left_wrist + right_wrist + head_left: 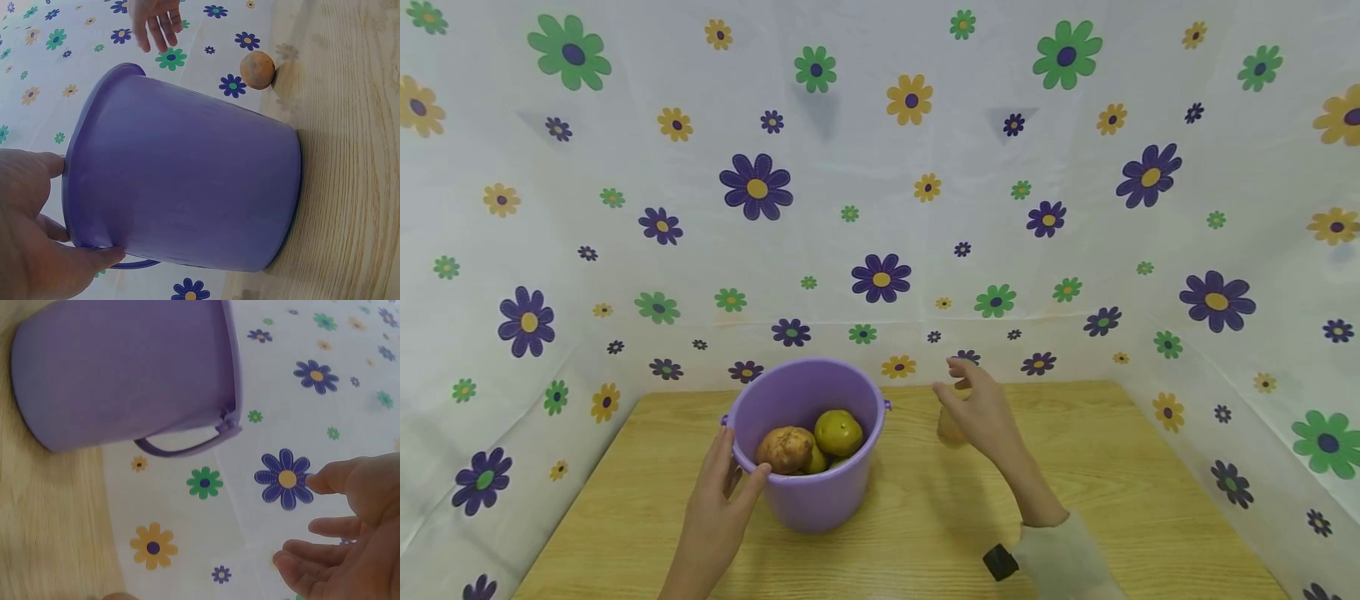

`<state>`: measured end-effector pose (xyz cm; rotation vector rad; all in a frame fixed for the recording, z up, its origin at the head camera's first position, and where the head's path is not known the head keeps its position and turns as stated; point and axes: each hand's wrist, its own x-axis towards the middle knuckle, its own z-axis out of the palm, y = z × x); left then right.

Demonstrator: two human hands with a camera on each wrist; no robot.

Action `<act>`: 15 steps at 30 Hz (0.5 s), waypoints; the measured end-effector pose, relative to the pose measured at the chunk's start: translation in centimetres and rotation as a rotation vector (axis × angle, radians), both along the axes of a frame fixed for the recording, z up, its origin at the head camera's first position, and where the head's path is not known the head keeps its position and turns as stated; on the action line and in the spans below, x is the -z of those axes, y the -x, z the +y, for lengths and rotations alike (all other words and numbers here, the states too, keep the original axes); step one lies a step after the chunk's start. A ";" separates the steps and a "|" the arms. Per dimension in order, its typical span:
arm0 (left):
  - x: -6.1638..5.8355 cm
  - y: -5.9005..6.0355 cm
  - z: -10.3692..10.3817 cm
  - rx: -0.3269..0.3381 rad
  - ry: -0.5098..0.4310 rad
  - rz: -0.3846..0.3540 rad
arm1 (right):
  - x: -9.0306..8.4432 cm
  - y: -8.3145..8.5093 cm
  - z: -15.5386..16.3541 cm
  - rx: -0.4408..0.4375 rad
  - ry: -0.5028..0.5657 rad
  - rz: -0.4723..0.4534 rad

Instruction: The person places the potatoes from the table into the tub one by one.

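Observation:
A purple bucket (pixel 820 500) stands on the wooden table (pixel 1120 467). Inside lie a brown potato (pixel 785 448) and a yellow-green fruit (pixel 838 431), with more underneath. My left hand (pixel 737 473) grips the bucket's near-left rim, thumb inside and fingers outside; the left wrist view shows this left hand (pixel 44 225) against the bucket wall (pixel 187 194). My right hand (pixel 961 390) hovers right of the bucket with relaxed, empty fingers, just above a small orange-brown round thing (pixel 948 430) on the table. That round thing (pixel 257 69) lies apart from the bucket.
Flowered white cloth walls (pixel 880 208) close in the table at the back and on both sides. The bucket's handle (pixel 181 447) hangs down its side. Bare wood lies in front of and to the right of the bucket.

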<state>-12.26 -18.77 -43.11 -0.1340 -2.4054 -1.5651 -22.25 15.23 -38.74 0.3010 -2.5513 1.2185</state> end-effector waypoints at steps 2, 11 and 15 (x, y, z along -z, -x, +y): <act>0.0 0.0 0.0 -0.001 0.001 0.000 | 0.1 0.0 0.6 0.009 -0.003 -0.007; 0.0 0.0 0.0 0.000 -0.002 -0.011 | 1.1 0.4 3.4 0.064 0.004 -0.084; 0.0 0.0 0.0 -0.009 -0.002 -0.016 | 1.2 0.5 4.4 0.084 -0.005 -0.090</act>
